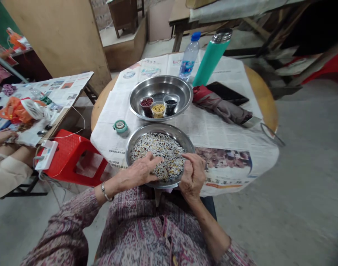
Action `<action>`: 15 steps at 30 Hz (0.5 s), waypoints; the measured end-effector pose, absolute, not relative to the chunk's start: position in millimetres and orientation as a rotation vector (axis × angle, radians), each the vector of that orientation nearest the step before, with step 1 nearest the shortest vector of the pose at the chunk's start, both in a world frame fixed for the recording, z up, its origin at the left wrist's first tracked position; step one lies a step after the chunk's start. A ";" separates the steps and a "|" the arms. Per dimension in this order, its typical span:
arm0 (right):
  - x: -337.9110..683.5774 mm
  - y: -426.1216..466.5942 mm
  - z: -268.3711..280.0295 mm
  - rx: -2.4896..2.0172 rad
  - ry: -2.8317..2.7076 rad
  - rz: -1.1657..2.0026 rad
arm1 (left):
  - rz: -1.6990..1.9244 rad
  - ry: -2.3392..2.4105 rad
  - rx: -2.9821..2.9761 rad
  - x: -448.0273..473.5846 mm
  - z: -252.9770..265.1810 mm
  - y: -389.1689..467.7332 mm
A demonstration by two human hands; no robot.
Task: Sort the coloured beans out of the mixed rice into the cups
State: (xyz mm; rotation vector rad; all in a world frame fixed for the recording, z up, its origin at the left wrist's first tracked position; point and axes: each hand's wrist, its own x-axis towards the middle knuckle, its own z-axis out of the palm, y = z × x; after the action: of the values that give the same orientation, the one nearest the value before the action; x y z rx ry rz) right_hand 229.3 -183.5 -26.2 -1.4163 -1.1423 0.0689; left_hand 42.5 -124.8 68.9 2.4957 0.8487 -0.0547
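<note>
A steel basin (133,138) near the table's front edge holds a spread of white grains (155,144) mixed with black, yellow and a few red ones. Over its left front part is my left hand (141,169), thumb and fingers apart, fingertips at the grains. My right hand (193,177) is at the basin's right rim with its fingers curled in; whatever it may hold is hidden. Behind stands a larger steel basin (158,83) with three clear cups: one of dark red beans (146,102), one of yellow beans (158,109), one of black beans (171,103).
Newspaper (108,114) covers the round table. On it are a green lid (120,126), a water bottle (189,59), a teal flask (211,59), a folded umbrella (224,107) and a dark flat case (227,93). A red stool (75,155) and another person's hand (4,136) are at left.
</note>
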 end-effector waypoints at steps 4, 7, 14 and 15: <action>229.4 -183.0 -25.9 -1.412 -1.154 0.051 | -0.042 0.813 2.594 75.6 52.1 -114.5; 229.3 -182.6 -25.1 -1.412 -1.157 0.040 | -0.010 0.889 2.683 91.1 46.3 -93.1; 228.9 -182.8 -21.7 -1.417 -1.148 0.043 | 0.223 1.329 2.691 81.7 58.7 -53.3; 228.9 -182.9 -21.4 -1.412 -1.152 0.046 | 0.237 1.359 2.690 79.5 58.5 -52.7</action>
State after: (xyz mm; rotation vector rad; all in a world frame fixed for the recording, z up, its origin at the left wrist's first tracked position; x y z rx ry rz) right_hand 228.9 -182.9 -21.4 -1.4116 -1.1519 0.0458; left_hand 79.5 -52.7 58.5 2.6901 1.3590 0.2373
